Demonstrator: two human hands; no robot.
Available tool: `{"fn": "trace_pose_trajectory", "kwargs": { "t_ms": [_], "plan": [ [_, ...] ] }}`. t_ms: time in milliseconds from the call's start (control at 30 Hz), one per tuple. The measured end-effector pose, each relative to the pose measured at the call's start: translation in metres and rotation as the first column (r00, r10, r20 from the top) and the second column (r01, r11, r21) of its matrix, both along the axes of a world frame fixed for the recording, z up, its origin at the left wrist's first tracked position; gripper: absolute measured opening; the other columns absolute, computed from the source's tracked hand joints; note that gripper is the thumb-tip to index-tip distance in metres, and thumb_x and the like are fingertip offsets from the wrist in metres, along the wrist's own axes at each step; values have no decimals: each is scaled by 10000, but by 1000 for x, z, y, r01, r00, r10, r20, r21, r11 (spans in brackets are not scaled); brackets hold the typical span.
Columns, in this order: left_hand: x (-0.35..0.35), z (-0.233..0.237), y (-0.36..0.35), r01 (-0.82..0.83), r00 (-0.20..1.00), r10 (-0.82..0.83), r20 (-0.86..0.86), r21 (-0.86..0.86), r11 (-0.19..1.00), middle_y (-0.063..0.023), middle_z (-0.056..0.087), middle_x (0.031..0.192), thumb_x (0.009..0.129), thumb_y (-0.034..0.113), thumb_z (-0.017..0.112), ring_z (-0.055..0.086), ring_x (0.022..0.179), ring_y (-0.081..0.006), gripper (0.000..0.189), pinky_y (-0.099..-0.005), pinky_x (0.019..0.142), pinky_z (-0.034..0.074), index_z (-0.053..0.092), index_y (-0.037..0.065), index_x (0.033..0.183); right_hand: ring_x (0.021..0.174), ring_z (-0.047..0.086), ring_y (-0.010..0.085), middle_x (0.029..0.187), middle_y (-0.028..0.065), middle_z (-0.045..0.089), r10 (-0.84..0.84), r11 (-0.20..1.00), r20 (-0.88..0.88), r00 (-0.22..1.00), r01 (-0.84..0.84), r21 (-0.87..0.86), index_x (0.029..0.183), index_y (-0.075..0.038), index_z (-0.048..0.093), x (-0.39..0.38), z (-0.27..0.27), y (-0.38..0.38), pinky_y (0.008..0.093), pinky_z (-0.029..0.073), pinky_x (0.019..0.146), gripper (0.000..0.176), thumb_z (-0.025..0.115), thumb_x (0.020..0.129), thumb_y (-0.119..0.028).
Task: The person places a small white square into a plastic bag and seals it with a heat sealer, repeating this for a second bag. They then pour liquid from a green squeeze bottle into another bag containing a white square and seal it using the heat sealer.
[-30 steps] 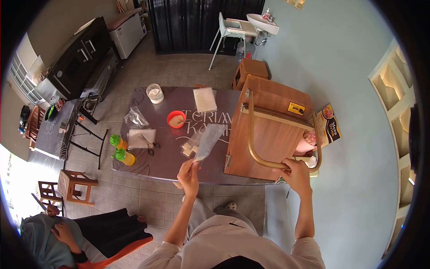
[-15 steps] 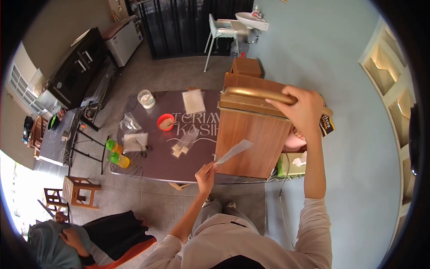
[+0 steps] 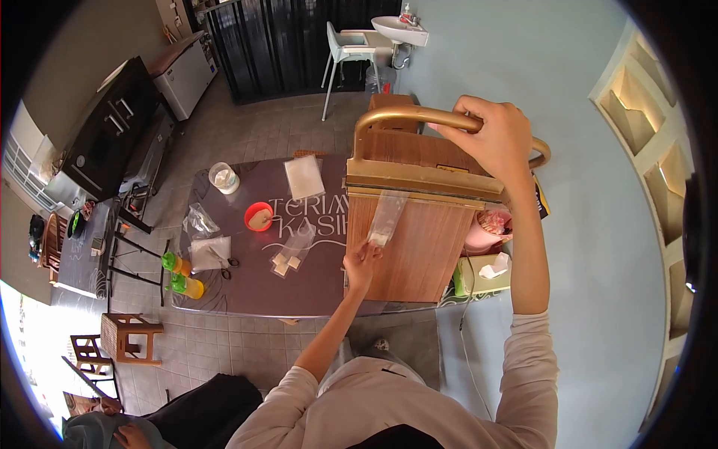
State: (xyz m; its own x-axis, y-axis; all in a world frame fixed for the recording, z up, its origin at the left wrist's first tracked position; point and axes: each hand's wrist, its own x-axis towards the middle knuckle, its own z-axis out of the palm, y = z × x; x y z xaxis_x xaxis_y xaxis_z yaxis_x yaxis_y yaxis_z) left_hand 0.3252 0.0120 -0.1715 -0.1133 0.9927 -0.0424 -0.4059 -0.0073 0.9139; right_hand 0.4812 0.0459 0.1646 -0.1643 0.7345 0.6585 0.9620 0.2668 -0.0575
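Bag point(image 3: 386, 217) is higher now, mid-frame, so its top is right by the metal bar point(image 3: 419, 176). My left hand point(image 3: 362, 263) pinches its bottom. My right hand point(image 3: 499, 138), well apart, is wrapped around the gold handle point(image 3: 407, 114), upper right of the frame.

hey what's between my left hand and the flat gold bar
A clear plastic pouch, held in your left hand and reaching up to the flat gold bar; the head view shows it.

The box point(image 3: 407, 258) shows brown wood grain, its handle point(image 3: 404, 114) gold. The table point(image 3: 243, 295) is dark brown with white lettering point(image 3: 299, 208) — the bowl point(image 3: 247, 218) red, the bottles point(image 3: 193, 289) yellow with green caps point(image 3: 177, 282). The wall point(image 3: 523, 60) is pale blue-grey.
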Motion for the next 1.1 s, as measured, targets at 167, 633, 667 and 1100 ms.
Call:
{"fn": "trace_pose_trajectory", "kwargs": {
  "t_ms": [167, 633, 667, 1100],
  "plan": [
    [16, 16, 17, -2, 994, 5, 107, -34, 999, -63, 624, 743, 853, 117, 616, 598, 665, -109, 210, -251, 625, 545, 611, -67, 955, 398, 469, 174, 441, -13, 495, -7, 1000, 5, 1000, 7, -15, 621, -157, 593, -4, -3, -12, 291, 344, 416, 303, 714, 677, -429],
    [38, 43, 41, -56, 968, 66, 241, -48, 997, -79, 633, 736, 843, 144, 635, 611, 678, -113, 243, -246, 626, 552, 613, -76, 943, 389, 403, 155, 441, -10, 446, 46, 998, -19, 999, -45, 45, 605, -129, 539, -11, -22, -36, 269, 294, 412, 208, 727, 627, -216],
    [38, 43, 41, -63, 970, 74, 233, -52, 997, -78, 633, 740, 845, 141, 631, 612, 673, -116, 233, -252, 636, 553, 615, -71, 938, 389, 403, 153, 437, -10, 441, 46, 998, -21, 999, -45, 51, 602, -132, 535, -11, -24, -37, 268, 292, 412, 212, 728, 623, -217],
    [41, 48, 45, -86, 975, 94, 199, -51, 995, -74, 638, 737, 851, 132, 622, 612, 673, -109, 246, -232, 633, 546, 612, -76, 980, 373, 407, 135, 432, -12, 439, 59, 993, -16, 998, -57, 108, 581, -137, 510, -19, -45, -60, 266, 263, 382, 235, 737, 574, -197]
  ]
}}
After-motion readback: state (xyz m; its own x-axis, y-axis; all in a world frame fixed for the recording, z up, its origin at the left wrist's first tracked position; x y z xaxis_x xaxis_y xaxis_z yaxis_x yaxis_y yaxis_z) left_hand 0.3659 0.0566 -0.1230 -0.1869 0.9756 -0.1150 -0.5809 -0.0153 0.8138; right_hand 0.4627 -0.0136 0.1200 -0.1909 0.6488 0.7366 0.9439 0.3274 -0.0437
